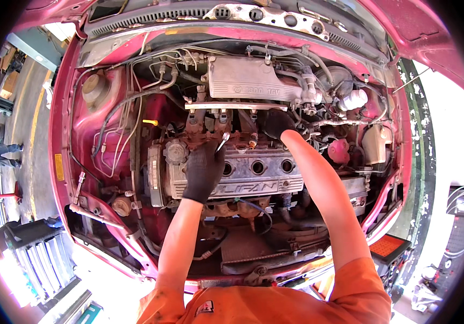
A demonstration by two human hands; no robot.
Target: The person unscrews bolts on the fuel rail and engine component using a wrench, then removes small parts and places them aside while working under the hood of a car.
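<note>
My left hand [205,171], in a black glove, is closed round a small chrome wrench [222,141] whose shiny end sticks up past the fingers. It rests over the left part of the engine's ribbed valve cover [253,187], beside the round oil filler cap [176,152]. My right hand [278,124], also gloved in black, reaches behind the cover, close to the right end of a pale metal rail [235,106]; its fingers are hidden. Between the hands, a connector with an orange tip [253,141] stands at the cover's rear edge. Behind the rail is a grey intake plenum [253,78].
A flat gasket with several round holes [256,15] lies along the windscreen cowl. A ratchet with a socket [82,181] rests on the left front edge of the red car body. Hoses and pipes surround the engine. A drawer cabinet [43,264] stands at lower left.
</note>
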